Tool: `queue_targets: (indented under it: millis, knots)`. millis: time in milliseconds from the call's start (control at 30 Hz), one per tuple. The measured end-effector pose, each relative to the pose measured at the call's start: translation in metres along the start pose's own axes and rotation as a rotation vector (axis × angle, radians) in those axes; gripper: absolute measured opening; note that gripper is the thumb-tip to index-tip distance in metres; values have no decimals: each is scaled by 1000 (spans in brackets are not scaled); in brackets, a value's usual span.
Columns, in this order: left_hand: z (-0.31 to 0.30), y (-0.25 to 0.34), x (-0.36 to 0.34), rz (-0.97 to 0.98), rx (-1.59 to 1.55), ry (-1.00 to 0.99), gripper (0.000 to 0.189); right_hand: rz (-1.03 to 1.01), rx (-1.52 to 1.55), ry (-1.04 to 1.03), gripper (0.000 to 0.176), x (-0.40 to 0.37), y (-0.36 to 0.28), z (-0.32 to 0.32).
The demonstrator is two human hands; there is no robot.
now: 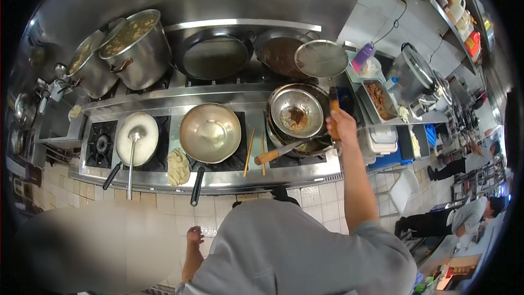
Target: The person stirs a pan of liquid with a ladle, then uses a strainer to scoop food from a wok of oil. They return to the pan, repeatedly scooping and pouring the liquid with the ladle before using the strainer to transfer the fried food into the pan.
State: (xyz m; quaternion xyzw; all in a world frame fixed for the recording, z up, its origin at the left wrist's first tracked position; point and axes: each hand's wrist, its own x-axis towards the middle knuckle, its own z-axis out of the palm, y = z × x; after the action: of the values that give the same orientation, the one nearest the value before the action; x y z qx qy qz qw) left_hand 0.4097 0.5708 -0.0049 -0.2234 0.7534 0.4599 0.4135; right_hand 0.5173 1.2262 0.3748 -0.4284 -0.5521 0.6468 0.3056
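Observation:
My right hand (343,125) is closed around the wooden handle of a round mesh strainer (321,59), whose head is over the right edge of a dark wok (281,54) at the back. Left of that hand, a metal bowl (296,112) with brown residue rests on a larger pan on the front stove. A wooden-handled tool (267,157) lies across that pan's front edge. My left hand (195,235) hangs low in front of the stove, away from the pans, its fingers partly curled and nothing visible in them.
Two tall stockpots (136,54) stand at the back left beside another wok (214,57). A pan (210,134), chopsticks (249,152), a cloth (178,167) and a pot with a ladle (136,139) occupy the front. Two other people (469,216) are at the far right.

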Motion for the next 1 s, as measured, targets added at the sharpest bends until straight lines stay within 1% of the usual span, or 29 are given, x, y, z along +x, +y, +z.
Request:
queue_targets:
  millis: [33, 100, 133, 167, 200, 233, 267, 300, 333, 367, 400, 467, 533, 567, 600, 667, 700, 767, 800, 833, 867, 933, 1000]
  knots:
    - [4, 1, -1, -6, -16, -19, 38, -9, -35, 47, 19, -27, -6, -11]
    - [13, -4, -1, -9, -16, -58, 37, -29, -46, 38, 24, -64, 3, -48]
    - [16, -9, 2, -17, -14, -60, 37, -53, -162, 46, 26, -84, 6, -64]
    - [20, -11, 4, -66, 34, -82, 37, -76, -277, 53, 29, -103, 9, -77]
    - [26, -13, 7, -114, 82, -104, 37, -71, -280, 54, 29, -118, 9, -86]
    - [29, -17, 13, -122, 85, -104, 37, -119, -426, -15, 34, -133, 9, -95]
    - [32, -21, 17, -135, 152, -111, 37, -163, -570, -88, 39, -146, 13, -106]
    - [35, -24, 18, -145, 218, -115, 37, -155, -568, -91, 39, -150, 28, -118]
    - [39, -24, 16, -146, 220, -107, 37, -357, -762, -79, 42, -148, 49, -128]
    - [45, -19, 16, -100, 224, -99, 38, -570, -949, -63, 46, -145, 67, -138]
    - [52, -11, 15, -51, 225, -89, 39, -580, -937, -65, 46, -146, 76, -141]
    - [71, 9, -2, -40, 176, -52, 40, -579, -1043, -109, 43, -148, 93, -139]
    - [89, 13, -19, 53, 162, 26, 40, -605, -1024, -114, 46, -140, 124, -148]
    - [97, 9, -19, 59, 106, -6, 41, -661, -1013, -128, 51, -131, 141, -155]
    - [108, 5, -27, 54, 102, 10, 41, -660, -1002, -143, 51, -127, 145, -161]
    - [136, 3, -45, 36, 116, -49, 38, -578, -1037, -155, 53, -117, 151, -167]
    - [151, -3, -54, 30, 115, -31, 38, -632, -956, -147, 52, -112, 157, -172]
    - [182, -22, -66, 62, 245, -39, 36, -613, -959, -177, 52, -101, 168, -182]
    - [195, -47, -56, 51, 239, -23, 36, -599, -974, -192, 52, -95, 170, -187]
    - [207, -81, -38, 176, 433, -61, 38, -599, -948, -206, 52, -91, 171, -190]
    - [214, -103, -31, 302, 629, -94, 40, -603, -933, -228, 52, -84, 173, -195]
    - [240, -130, -52, 636, 767, -125, 39, -665, -876, -229, 54, -77, 182, -200]
    - [271, -115, -122, 665, 826, -88, 38, -621, -866, -287, 55, -79, 178, -205]
